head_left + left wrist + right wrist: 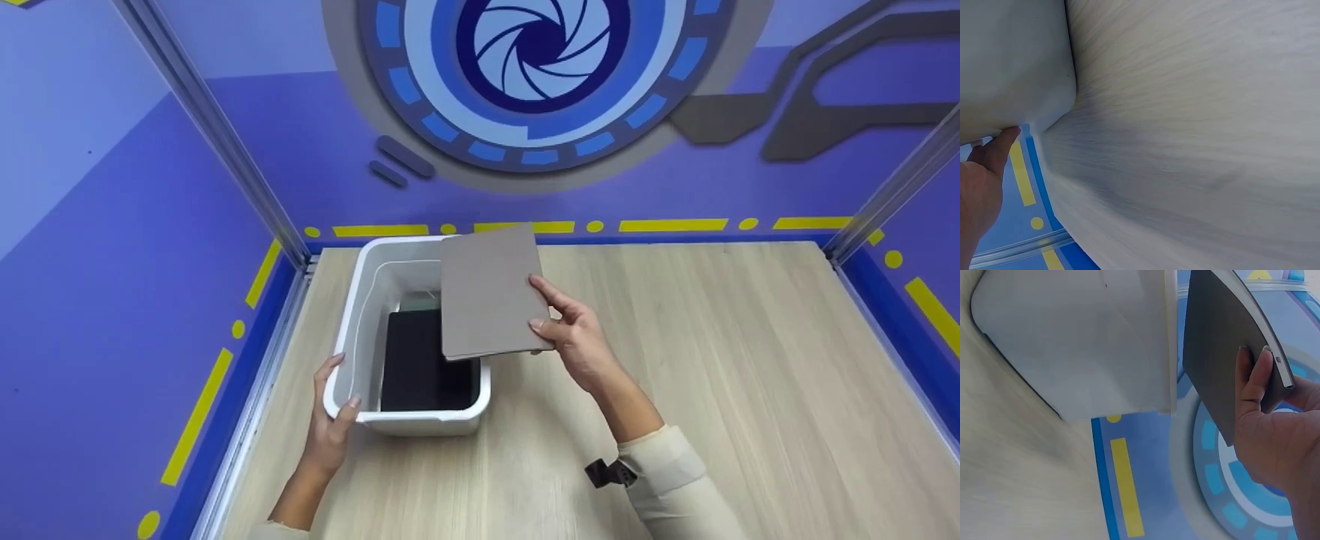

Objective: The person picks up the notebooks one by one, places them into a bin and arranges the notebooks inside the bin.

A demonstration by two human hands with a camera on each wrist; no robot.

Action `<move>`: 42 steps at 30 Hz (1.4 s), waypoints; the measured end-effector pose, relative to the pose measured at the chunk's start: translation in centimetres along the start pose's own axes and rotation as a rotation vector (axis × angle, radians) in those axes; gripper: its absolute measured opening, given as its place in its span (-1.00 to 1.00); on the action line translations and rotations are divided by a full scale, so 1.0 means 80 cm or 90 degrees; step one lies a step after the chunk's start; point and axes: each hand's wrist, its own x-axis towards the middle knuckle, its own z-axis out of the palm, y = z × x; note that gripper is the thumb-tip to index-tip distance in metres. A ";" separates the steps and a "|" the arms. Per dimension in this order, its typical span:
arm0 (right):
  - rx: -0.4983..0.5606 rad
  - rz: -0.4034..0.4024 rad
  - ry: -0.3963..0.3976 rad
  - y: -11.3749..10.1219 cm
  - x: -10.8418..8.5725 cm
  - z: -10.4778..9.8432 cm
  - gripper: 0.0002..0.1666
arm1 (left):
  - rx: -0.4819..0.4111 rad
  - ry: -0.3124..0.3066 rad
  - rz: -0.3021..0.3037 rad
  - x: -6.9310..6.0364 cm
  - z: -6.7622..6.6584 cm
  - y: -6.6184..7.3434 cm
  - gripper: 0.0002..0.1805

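Note:
A white plastic bin (420,426) stands on the table, its top facing up. My left hand (328,431) holds its near left corner, thumb at the front rim and fingers along the left side. My right hand (581,337) pinches a grey-brown notebook (491,292) by its right edge, thumb on the cover and other fingers beneath. That notebook hangs over the bin's right side and hides part of the opening; its page edges (1258,318) show in the right wrist view. Inside the bin lies a black notebook or flat black item (416,367), with something pale green (420,302) behind it.
The wood-grain table (712,360) extends right of the bin. A printed blue-purple wall (600,195) rises close behind the bin, and a side wall (112,300) with a metal rail borders the table on the left. A dark device (611,473) sits at the right wrist.

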 end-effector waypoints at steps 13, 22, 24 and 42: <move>-0.008 0.010 -0.018 0.012 0.014 0.037 -0.15 | 0.001 -0.001 -0.002 0.001 0.003 0.000 -0.20; -0.049 0.048 -0.049 0.026 0.031 0.075 -0.19 | -0.003 -0.007 -0.026 0.001 0.004 0.003 -0.21; -0.107 0.075 -0.090 0.024 0.033 0.083 -0.22 | -0.005 -0.009 -0.020 0.001 0.004 0.003 -0.21; -0.350 0.042 -0.100 -0.005 0.023 0.066 -0.35 | 0.007 0.009 -0.009 -0.001 0.002 0.005 -0.22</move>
